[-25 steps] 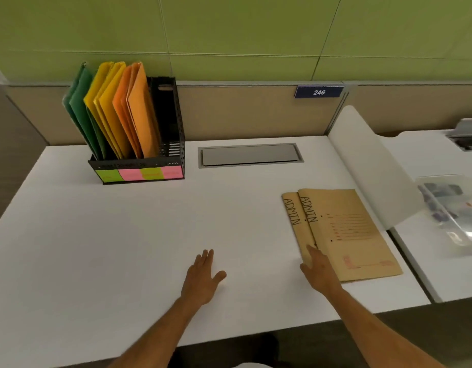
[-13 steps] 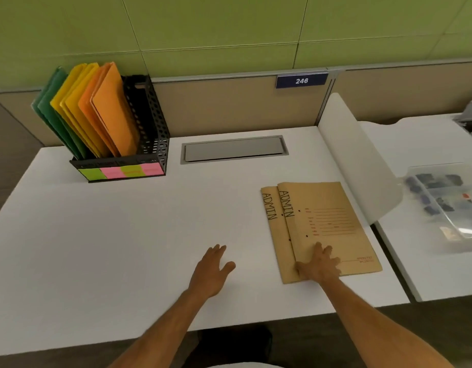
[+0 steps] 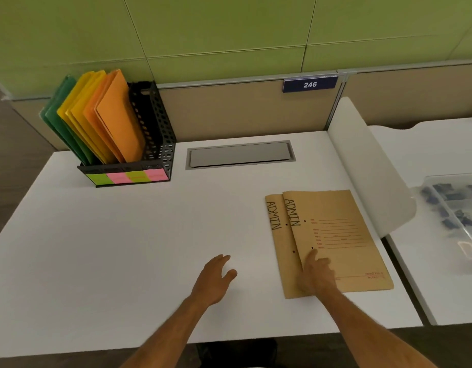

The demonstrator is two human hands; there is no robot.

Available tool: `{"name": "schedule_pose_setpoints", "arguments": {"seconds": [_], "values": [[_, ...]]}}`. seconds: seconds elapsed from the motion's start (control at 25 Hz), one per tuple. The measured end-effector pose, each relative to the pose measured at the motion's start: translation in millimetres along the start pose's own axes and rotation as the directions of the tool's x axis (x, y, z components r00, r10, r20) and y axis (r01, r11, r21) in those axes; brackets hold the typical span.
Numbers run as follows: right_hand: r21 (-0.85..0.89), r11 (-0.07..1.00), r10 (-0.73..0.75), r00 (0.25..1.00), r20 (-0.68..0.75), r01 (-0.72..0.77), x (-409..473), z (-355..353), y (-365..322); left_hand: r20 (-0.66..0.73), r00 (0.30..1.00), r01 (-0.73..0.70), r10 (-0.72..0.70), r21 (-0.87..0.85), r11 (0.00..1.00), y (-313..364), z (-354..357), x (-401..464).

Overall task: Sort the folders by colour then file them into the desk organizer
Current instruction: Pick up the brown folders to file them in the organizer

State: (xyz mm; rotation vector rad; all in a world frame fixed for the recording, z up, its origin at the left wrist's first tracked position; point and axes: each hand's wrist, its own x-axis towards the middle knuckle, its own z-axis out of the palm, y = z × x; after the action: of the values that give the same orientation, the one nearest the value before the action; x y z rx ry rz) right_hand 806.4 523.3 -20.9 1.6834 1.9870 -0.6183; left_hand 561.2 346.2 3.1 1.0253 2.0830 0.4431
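Right hand (image 3: 316, 274) further onto "ADMIN" folders (image 3: 335, 235).

A white desk (image 3: 110, 248) is backed by a tan partition (image 3: 229, 112) beneath green wall panels (image 3: 229, 27). At 12 o'clock a grey cable hatch (image 3: 240, 154) is set; at 1 o'clock a blue "246" plate (image 3: 310, 84) is fixed.

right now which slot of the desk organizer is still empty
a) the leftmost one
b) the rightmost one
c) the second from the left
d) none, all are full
b: in the desk organizer the green folders, yellow folders and orange folders fill the left slots, while the rightmost slot shows only bare black mesh; the two brown ADMIN folders lie flat on the desk under the right hand.
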Motion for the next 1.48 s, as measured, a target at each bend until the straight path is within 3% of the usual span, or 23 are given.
{"name": "schedule_pose_setpoints", "arguments": {"seconds": [0.2,0.4,0.6,0.8,1.04,1.2,1.48], "values": [[-0.111,0.974,-0.213,0.963,-0.162,0.197,-4,-6,-2,-0.035,0.999,-0.03,0.029,-0.027,0.999,4,-9,5],[-0.187,0.959,-0.257,0.931,-0.258,0.213,-18,-17,-4,-0.012,0.999,-0.037,0.036,-0.061,0.997,9,-15,5],[-0.172,0.932,-0.362,0.784,-0.505,0.32,-47,-43,-55,0.018,1.0,0.016,-0.011,-0.328,0.945,46,-38,15],[-0.173,0.83,-0.545,0.704,-0.455,0.531,-85,-42,-103,0.172,0.984,0.155,-0.05,-0.677,0.719,81,-53,20],[-0.151,0.626,-0.773,0.585,-0.243,0.765,-109,-31,-117,0.061,0.992,0.118,-0.114,-0.794,0.596,68,-46,9],[0.067,0.671,-0.731,0.674,-0.102,0.738,-96,-24,-115,-0.042,0.99,0.056,-0.135,-0.761,0.646,42,-59,-4],[0.478,0.692,-0.404,0.839,-0.365,0.541,-53,-32,-107,-0.164,0.979,-0.044,-0.119,-0.744,0.667,-6,-103,-18]]}}
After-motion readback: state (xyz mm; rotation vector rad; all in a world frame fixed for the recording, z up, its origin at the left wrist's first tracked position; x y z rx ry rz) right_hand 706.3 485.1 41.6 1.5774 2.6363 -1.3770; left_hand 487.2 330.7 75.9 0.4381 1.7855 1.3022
